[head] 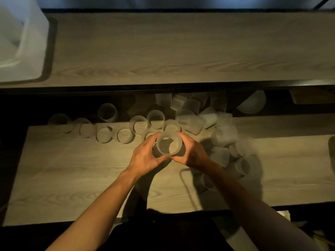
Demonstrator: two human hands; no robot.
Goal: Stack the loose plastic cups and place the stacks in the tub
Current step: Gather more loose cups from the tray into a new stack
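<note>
Both hands hold one frosted plastic cup stack [169, 144] upright above the lower wooden table, its open mouth facing up at me. My left hand [145, 156] wraps its left side and my right hand [192, 151] wraps its right side. Several loose frosted cups [125, 135] stand in a row behind the hands, and more lie tumbled in a heap [208, 120] at the back right. The translucent white tub [20, 38] sits on the upper shelf at the far left, partly cut off by the frame.
The upper wooden shelf [181, 51] runs across the back, with a dark gap below it. More cups [243, 165] lie to the right of my right arm. A white bowl-like object [253, 102] sits at the back right. The scene is dim.
</note>
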